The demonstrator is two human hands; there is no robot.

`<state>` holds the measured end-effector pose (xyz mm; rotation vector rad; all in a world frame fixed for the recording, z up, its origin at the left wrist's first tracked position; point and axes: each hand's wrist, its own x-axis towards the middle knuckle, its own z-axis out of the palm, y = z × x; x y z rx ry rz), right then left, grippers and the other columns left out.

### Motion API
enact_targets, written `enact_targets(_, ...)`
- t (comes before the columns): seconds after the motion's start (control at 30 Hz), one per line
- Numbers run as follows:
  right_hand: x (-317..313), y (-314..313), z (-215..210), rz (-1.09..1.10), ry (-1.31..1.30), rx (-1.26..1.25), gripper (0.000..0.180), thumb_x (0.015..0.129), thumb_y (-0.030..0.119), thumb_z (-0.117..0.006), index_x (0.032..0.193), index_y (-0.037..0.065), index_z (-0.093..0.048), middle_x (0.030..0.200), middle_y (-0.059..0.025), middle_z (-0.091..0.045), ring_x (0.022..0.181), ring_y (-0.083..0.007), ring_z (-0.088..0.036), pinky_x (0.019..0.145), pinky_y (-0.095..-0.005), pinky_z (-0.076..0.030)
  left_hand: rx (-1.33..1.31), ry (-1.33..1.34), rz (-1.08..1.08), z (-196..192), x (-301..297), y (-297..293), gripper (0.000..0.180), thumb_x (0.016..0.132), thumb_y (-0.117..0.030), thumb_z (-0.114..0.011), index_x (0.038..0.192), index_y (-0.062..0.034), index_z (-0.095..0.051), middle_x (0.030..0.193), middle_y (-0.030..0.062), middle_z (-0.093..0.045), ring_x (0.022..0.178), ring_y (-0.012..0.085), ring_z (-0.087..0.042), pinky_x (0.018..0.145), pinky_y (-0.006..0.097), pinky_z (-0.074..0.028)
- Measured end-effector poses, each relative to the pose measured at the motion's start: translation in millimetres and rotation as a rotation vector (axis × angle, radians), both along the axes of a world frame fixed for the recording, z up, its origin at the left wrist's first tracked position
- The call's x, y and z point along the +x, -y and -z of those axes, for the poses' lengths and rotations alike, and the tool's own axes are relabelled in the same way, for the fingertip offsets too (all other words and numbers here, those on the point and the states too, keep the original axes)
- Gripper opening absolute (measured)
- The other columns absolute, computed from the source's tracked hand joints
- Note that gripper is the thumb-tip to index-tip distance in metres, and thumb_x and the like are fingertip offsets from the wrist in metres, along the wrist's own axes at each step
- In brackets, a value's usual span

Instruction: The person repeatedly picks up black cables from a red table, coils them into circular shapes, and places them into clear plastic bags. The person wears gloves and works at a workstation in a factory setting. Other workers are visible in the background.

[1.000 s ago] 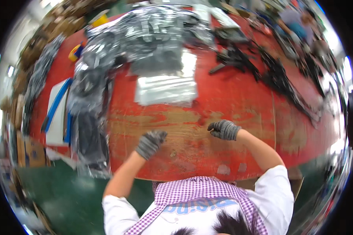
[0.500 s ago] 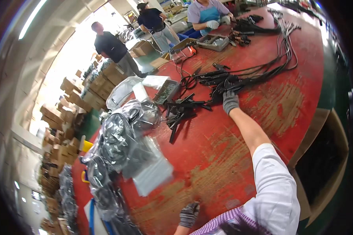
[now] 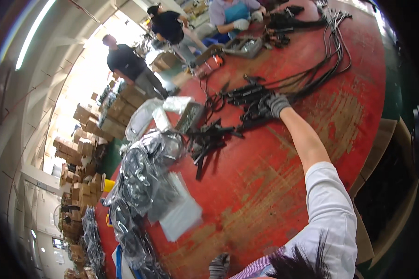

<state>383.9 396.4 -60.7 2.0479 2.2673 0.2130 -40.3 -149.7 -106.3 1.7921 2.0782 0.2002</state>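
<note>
My right hand (image 3: 276,105), in a grey glove, reaches far across the red table. Its fingers curl down over the black cables (image 3: 253,114), and exactly which piece they grip is partly hidden. From this heap several long cables (image 3: 328,69) run off to the far right. My left hand (image 3: 219,266), in a striped grey glove, rests low by the table's near edge with its fingers curled in; nothing shows in it. Left of the cables lies a pile of short black parts (image 3: 208,142), with a grey tray of small metal pieces (image 3: 189,118) behind it.
Clear plastic bags with black contents (image 3: 142,176) and a stack of flat bags (image 3: 184,218) cover the table's left. An open carton (image 3: 372,186) stands beside the table at right. A gloved co-worker (image 3: 237,18) is at the far side; two people stand beyond.
The whole view has shifted a little. My right hand has moved slightly right and up over the cable heap, its fingers now curled more. My left hand sits lower, nearer the bottom edge.
</note>
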Motion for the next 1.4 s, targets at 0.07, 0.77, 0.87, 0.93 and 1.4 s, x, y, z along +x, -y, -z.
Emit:
enact_targets(0.07, -12, 38, -40, -0.145, -0.098, -0.1, 0.049, 0.07, 0.046, -0.061, 0.108, 0.015, -0.056, 0.118, -0.0111, -0.05, 0.107, -0.0292, -0.048, 0.087, -0.0425, -0.041, 0.224, 0.059, 0.004, 6, 0, -1, 0.024, 0.08, -0.033, -0.054, 0.101, -0.0226, -0.06, 0.072, 0.0112, -0.057, 0.06, 0.0271, -0.053, 0.052, 0.039, -0.041)
enact_targets(0.77, -279, 474, -50, -1.604, -0.547, -0.037, 0.022, 0.07, 0.032, -0.061, 0.067, 0.011, -0.056, 0.066, -0.006, -0.058, 0.058, -0.0246, -0.057, 0.05, -0.0347, -0.044, -0.593, 0.987, 0.139, -101, 40, -123, 0.027, 0.088, -0.032, -0.052, 0.094, -0.0063, -0.054, 0.078, 0.0021, -0.053, 0.065, 0.0135, -0.05, 0.057, 0.028, -0.042)
enact_targets(0.87, -248, 416, -114, -1.331, -0.661, -0.108, 0.031, 0.072, 0.031, -0.057, 0.091, 0.007, -0.056, 0.101, -0.0117, -0.055, 0.097, -0.0238, -0.051, 0.086, -0.0397, -0.04, -0.664, 1.567, -0.36, -143, -22, -52, 0.023, 0.088, -0.031, -0.05, 0.088, -0.0083, -0.053, 0.061, -0.0029, -0.04, 0.046, 0.0089, -0.036, 0.044, 0.024, -0.031)
enact_targets(0.93, -207, 346, -78, -1.146, -0.651, 0.035, 0.024, 0.075, 0.03, -0.055, 0.088, 0.01, -0.056, 0.085, -0.0113, -0.059, 0.078, -0.0275, -0.057, 0.074, -0.0421, -0.044, -0.654, 1.957, -0.24, -147, -80, -21, 0.018, 0.089, -0.027, -0.046, 0.081, -0.0116, -0.052, 0.061, -0.0046, -0.041, 0.046, 0.0074, -0.037, 0.039, 0.024, -0.031)
enact_targets(1.4, -253, 412, -140, -1.326, -0.522, -0.131, 0.025, 0.081, 0.037, -0.051, 0.072, 0.014, -0.053, 0.062, -0.0087, -0.055, 0.053, -0.0276, -0.055, 0.044, -0.0407, -0.043, -0.014, 1.209, -0.233, -191, -55, -46, 0.021, 0.085, -0.019, -0.055, 0.096, -0.0016, -0.055, 0.073, 0.0056, -0.058, 0.061, 0.0147, -0.058, 0.052, 0.028, -0.048)
